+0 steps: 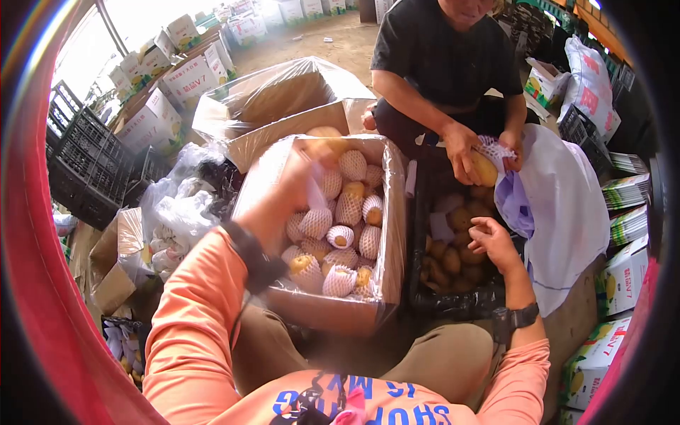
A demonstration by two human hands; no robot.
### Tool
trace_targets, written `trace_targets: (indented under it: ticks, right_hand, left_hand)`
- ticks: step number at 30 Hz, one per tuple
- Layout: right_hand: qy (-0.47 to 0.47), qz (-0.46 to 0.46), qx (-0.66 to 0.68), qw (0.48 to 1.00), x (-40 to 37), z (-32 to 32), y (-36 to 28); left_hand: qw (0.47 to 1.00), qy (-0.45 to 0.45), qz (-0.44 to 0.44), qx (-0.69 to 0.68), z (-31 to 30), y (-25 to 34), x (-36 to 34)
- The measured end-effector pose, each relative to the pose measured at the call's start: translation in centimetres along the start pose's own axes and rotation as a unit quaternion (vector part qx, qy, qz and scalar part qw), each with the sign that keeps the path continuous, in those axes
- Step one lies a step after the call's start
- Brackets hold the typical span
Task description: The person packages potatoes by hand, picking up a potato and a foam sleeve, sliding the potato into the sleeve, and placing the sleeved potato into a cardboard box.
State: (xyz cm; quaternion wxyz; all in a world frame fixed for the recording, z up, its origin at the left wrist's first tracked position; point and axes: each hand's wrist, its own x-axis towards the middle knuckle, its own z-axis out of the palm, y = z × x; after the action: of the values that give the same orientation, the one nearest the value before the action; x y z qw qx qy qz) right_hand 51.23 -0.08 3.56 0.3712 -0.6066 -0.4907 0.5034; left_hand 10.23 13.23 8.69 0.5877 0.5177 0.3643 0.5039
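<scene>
My left hand (pixel 287 195), smeared by motion, is over the near carton (pixel 333 309). At its fingertips a bare yellow mango (pixel 326 144) shows the same blur, at the carton's far side. Mangoes in white foam net sleeves (pixel 340 236) fill this plastic-lined carton. My right hand (pixel 495 243) has loosely bent, parted fingers and holds nothing. It hovers above the right side of a black crate (pixel 453 303) that contains bare brownish-yellow mangoes (pixel 451 261).
Opposite, a person (pixel 443 78) holds a mango (pixel 484 170) and a foam sleeve (pixel 494 147). A lined carton (pixel 276 99) stands beyond mine. White sacking (pixel 563 205) lies right of the crate. Black crates (pixel 85 152) and plastic bags (pixel 188 219) are left; printed boxes (pixel 623 283) line the right.
</scene>
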Motion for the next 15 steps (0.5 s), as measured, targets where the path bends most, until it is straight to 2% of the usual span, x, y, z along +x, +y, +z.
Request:
trace_targets:
  ticks: [1, 2, 3, 4, 5, 6, 9, 11, 12, 13, 14, 15]
  right_hand:
    - [0.008, 0.006, 0.025, 1.0, -0.4, -0.4, 0.3]
    - [0.018, 0.011, 0.051, 0.998, -0.7, -0.7, 0.5]
    - [0.041, 0.006, 0.045, 0.998, -1.0, -0.7, 0.7]
    - [0.044, 0.012, 0.046, 0.998, -0.9, -0.6, 0.7]
    - [0.042, 0.006, 0.034, 0.999, -0.8, -0.4, 0.7]
    - [0.048, 0.006, 0.022, 0.999, -0.8, -0.6, 0.8]
    - [-0.02, -0.02, -0.036, 0.999, 0.4, -1.6, 2.5]
    - [0.015, -0.011, -0.195, 0.981, 1.0, -2.8, 4.4]
    - [0.03, -0.006, -0.294, 0.955, 1.5, -3.6, 5.0]
    - [0.037, 0.005, -0.294, 0.955, 1.9, -4.2, 5.8]
    - [0.01, 0.047, -0.376, 0.925, 2.5, -4.5, 6.5]
    - [-0.022, 0.087, -0.453, 0.887, 3.3, -4.9, 7.4]
  left_hand:
    - [0.99, 0.124, 0.051, 0.039, -3.1, 1.9, 2.7]
    - [0.958, 0.284, -0.022, -0.013, -3.4, 4.4, 3.7]
    - [0.969, 0.233, 0.005, -0.078, -4.0, 5.4, 4.0]
    - [0.988, 0.148, 0.001, -0.048, -4.0, 5.5, 3.9]
    - [0.986, 0.166, -0.014, -0.033, -3.0, 3.9, 3.5]
    - [0.984, 0.175, -0.034, -0.02, 0.8, 3.3, 1.6]
    - [0.994, 0.054, -0.093, 0.011, 10.7, 0.0, -3.0]
    - [0.994, -0.014, -0.111, 0.011, 15.0, -4.1, -4.9]
    - [0.992, -0.048, -0.114, 0.004, 16.3, -6.1, -5.2]
    - [0.988, -0.087, -0.125, 0.022, 16.8, -8.9, -5.1]
    - [0.98, -0.079, -0.179, 0.025, 17.3, -11.1, -5.2]
    - [0.986, -0.091, -0.122, 0.068, 17.5, -13.8, -5.3]
